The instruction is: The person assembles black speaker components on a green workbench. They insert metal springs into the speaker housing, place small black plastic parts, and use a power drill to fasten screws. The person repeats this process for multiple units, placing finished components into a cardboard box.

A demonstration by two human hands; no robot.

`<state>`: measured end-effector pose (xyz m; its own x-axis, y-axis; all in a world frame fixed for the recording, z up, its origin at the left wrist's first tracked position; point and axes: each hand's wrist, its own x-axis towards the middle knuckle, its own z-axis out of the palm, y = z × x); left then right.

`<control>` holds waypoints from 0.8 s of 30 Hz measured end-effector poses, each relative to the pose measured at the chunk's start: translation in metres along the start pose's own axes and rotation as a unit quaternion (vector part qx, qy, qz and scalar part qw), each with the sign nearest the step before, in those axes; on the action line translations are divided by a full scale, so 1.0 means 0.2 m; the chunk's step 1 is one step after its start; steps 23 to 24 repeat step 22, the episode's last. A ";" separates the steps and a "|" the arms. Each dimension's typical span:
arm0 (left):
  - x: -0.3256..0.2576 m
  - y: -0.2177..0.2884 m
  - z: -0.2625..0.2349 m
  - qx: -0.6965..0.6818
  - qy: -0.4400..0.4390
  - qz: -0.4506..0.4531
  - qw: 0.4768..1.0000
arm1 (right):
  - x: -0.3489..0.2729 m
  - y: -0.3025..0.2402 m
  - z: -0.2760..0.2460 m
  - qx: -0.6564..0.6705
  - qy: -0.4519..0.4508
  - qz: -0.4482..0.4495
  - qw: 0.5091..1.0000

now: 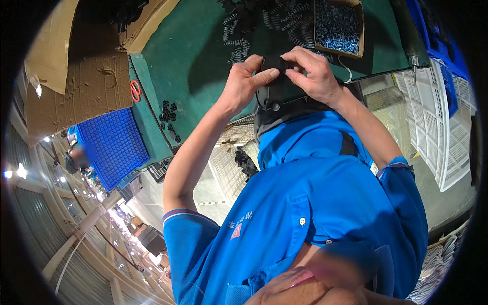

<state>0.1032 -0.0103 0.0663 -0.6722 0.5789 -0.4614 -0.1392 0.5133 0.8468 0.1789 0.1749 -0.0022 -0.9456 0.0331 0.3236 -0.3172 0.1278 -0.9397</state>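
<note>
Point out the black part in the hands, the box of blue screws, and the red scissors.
black part (275, 86), head view, on its middle strap below the fingers.
box of blue screws (338, 25), head view, on the screws inside the cardboard box.
red scissors (135, 91), head view, on the handle loops.

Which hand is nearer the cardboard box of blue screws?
Right. The right hand sits just below the cardboard box of blue screws; the left hand is farther left.
</note>
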 end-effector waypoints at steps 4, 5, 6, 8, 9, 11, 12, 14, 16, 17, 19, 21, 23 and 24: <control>0.03 -0.04 -0.02 0.144 0.035 0.116 0.982 | -0.01 0.08 0.05 -0.061 0.022 -0.058 0.996; 0.04 -0.04 -0.02 0.182 0.041 0.141 0.972 | -0.01 0.09 0.06 -0.047 0.030 -0.028 0.998; 0.04 -0.05 -0.03 0.110 0.037 0.089 0.989 | 0.01 0.07 0.06 -0.033 0.039 0.002 0.999; 0.02 -0.07 -0.03 -0.033 0.028 -0.016 0.999 | 0.02 0.03 0.06 0.052 0.055 0.092 0.993; 0.01 -0.06 -0.03 -0.113 0.019 -0.033 0.993 | 0.02 -0.01 0.05 0.081 0.052 0.096 0.991; -0.06 -0.02 -0.02 -0.268 0.001 -0.070 0.961 | 0.04 -0.12 0.03 0.142 0.050 0.106 0.983; -0.09 -0.01 -0.04 -0.326 -0.029 -0.062 0.943 | 0.04 -0.15 0.04 0.166 0.059 0.092 0.980; -0.12 -0.06 -0.03 -0.399 -0.060 -0.067 0.913 | 0.06 -0.22 0.08 0.195 0.078 0.118 0.971; -0.13 -0.07 0.00 -0.437 -0.060 -0.064 0.895 | 0.08 -0.26 0.10 0.200 0.094 0.138 0.965; -0.13 -0.07 0.02 -0.458 -0.054 -0.065 0.885 | 0.08 -0.26 0.12 0.191 0.102 0.128 0.968; -0.14 -0.08 0.05 -0.503 -0.039 -0.067 0.860 | 0.08 -0.26 0.14 0.171 0.114 0.111 0.972; -0.14 -0.18 0.05 -0.532 -0.035 -0.074 0.843 | 0.09 -0.26 0.13 0.145 0.082 0.112 0.980; -0.14 -0.19 0.04 -0.535 -0.035 -0.082 0.840 | 0.09 -0.26 0.12 0.130 0.066 0.112 0.983; -0.14 -0.19 0.04 -0.535 -0.035 -0.082 0.840 | 0.09 -0.26 0.12 0.130 0.066 0.112 0.983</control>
